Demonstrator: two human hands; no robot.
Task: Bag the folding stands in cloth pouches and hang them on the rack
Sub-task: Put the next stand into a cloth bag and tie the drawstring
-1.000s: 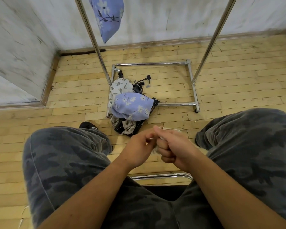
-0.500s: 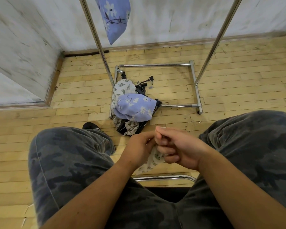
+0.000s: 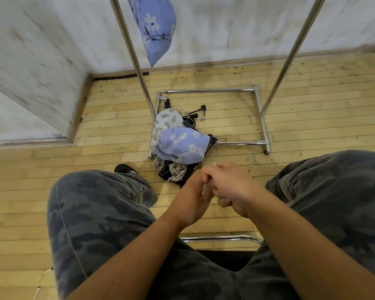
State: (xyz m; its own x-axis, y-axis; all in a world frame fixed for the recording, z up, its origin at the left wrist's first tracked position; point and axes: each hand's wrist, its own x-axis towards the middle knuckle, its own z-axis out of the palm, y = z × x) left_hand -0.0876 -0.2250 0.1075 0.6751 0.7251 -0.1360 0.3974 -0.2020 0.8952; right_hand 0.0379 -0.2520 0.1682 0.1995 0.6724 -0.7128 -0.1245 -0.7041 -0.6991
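Head view — task partly done:
- blue floral cloth pouch (image 3: 155, 33) hangs on chrome tube rack (image 3: 129, 44)
- still on wooden floor (image 3: 30, 169) at rack base: second blue floral pouch (image 3: 182, 146), white leaf-print pouch (image 3: 165, 122), black folding stands (image 3: 189, 122) poking out of heap

In hand: left hand (image 3: 191, 202) and right hand (image 3: 232, 189) meet between knees. Both sets of fingers curl in, pinching sliver of pale printed cloth (image 3: 204, 188) — likely next pouch.

Versus half second ago: pale cloth dangled below hands, now almost all gathered inside them. Heap and hung pouch unchanged.

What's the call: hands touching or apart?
Touching. Head view: left hand and right hand meet at the fingers, no gap, both pinching a bit of cloth.
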